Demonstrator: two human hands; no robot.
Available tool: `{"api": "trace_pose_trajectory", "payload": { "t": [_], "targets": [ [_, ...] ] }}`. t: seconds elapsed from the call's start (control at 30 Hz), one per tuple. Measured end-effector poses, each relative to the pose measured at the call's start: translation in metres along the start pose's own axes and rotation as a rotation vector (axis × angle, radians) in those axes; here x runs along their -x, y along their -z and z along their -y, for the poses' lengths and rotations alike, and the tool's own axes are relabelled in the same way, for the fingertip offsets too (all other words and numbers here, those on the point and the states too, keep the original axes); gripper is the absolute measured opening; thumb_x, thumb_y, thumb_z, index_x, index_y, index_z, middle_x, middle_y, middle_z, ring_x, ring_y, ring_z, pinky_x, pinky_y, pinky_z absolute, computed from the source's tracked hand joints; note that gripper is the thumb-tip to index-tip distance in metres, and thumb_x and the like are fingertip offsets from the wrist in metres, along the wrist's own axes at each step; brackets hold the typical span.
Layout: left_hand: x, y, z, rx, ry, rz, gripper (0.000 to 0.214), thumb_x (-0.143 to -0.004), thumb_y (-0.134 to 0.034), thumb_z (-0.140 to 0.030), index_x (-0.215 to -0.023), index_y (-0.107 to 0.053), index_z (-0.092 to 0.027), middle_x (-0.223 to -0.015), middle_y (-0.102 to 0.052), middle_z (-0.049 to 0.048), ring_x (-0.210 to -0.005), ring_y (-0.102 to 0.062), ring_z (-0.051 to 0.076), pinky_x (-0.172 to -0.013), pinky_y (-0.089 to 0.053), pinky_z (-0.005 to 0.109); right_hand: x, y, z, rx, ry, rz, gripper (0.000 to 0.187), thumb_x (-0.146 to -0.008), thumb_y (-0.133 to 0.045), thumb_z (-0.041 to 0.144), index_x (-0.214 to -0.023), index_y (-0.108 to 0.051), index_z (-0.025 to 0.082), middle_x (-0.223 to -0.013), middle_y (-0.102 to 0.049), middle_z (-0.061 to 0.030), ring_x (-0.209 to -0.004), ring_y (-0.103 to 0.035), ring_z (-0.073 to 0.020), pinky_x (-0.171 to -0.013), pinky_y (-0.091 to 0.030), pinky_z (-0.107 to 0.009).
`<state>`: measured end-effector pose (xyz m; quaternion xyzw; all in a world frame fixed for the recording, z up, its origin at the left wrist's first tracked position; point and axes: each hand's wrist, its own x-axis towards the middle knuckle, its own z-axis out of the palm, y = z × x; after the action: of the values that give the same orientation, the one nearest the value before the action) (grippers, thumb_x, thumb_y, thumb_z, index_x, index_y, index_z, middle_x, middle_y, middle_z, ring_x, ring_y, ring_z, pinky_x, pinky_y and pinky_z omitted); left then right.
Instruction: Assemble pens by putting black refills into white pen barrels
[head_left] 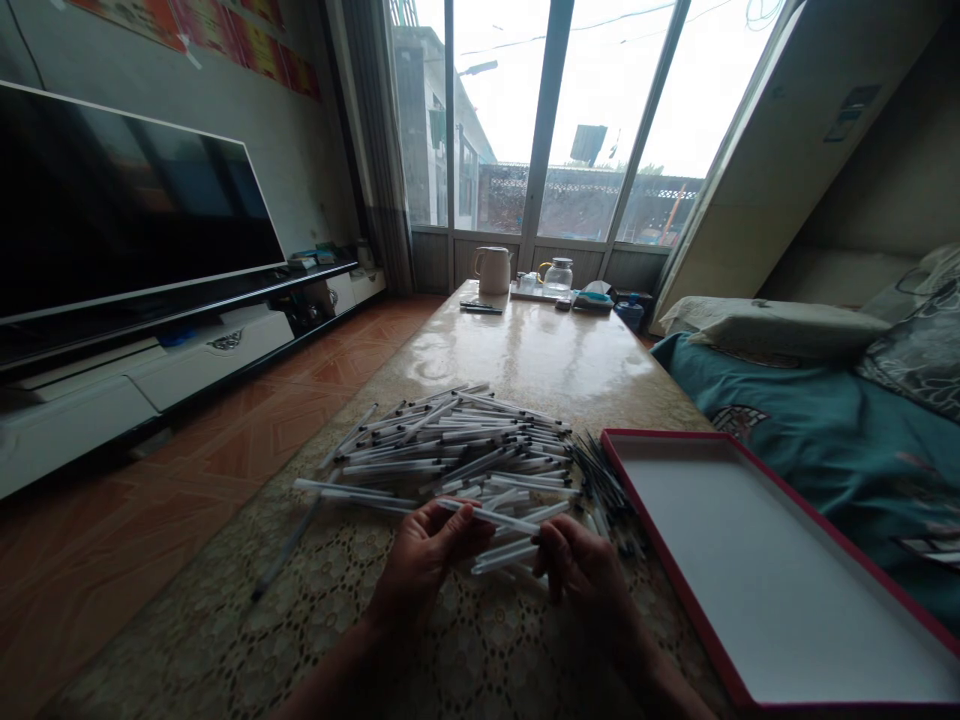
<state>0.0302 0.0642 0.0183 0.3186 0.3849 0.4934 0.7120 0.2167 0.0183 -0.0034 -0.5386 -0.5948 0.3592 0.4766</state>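
Between my two hands a white translucent pen barrel (499,518) lies nearly level, tilted down to the right. My left hand (429,548) pinches its left part between thumb and fingers. At its right end, the fingers of my right hand (581,560) are closed; whether they also hold a small part there cannot be made out. Just beyond my hands spreads a heap of similar pen barrels (450,440), many with dark ends. Right of the heap is a bunch of thin dark refills (604,485). One lone pen piece with a dark tip (281,560) lies to the left.
A shallow red-rimmed box lid (780,570) with a white inside lies at the right table edge. On the table's far end stand a beige jug (493,270), a glass teapot (557,277) and a tissue pack (594,297). A sofa (795,410) flanks the right side.
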Motion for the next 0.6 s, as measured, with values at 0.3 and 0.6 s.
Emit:
{"api": "trace_pose_trajectory", "payload": {
  "t": [0.3, 0.6],
  "targets": [
    [-0.004, 0.005, -0.002, 0.057, 0.003, -0.071, 0.031, -0.058, -0.084, -0.032, -0.076, -0.070, -0.011, -0.067, -0.073, 0.0071, -0.064, -0.070, 0.017, -0.064, -0.056, 0.026, -0.002, -0.001, 0.014, -0.296, -0.040, -0.071, 0.026, -0.084, -0.060, 0.042, -0.091, -0.053, 0.017, -0.078, -0.065, -0.0037, -0.053, -0.061, -0.0121, -0.046, -0.047, -0.022],
    [-0.002, 0.004, -0.001, 0.005, 0.016, -0.020, 0.029, -0.059, -0.083, -0.032, -0.077, -0.072, -0.011, -0.068, -0.073, 0.0072, -0.065, -0.070, 0.019, -0.063, -0.056, 0.026, -0.001, -0.001, 0.011, -0.256, -0.078, -0.032, 0.027, -0.084, -0.060, 0.042, -0.082, -0.056, 0.015, -0.066, -0.057, 0.0014, -0.043, -0.049, -0.0065, -0.039, -0.039, -0.018]
  ]
}}
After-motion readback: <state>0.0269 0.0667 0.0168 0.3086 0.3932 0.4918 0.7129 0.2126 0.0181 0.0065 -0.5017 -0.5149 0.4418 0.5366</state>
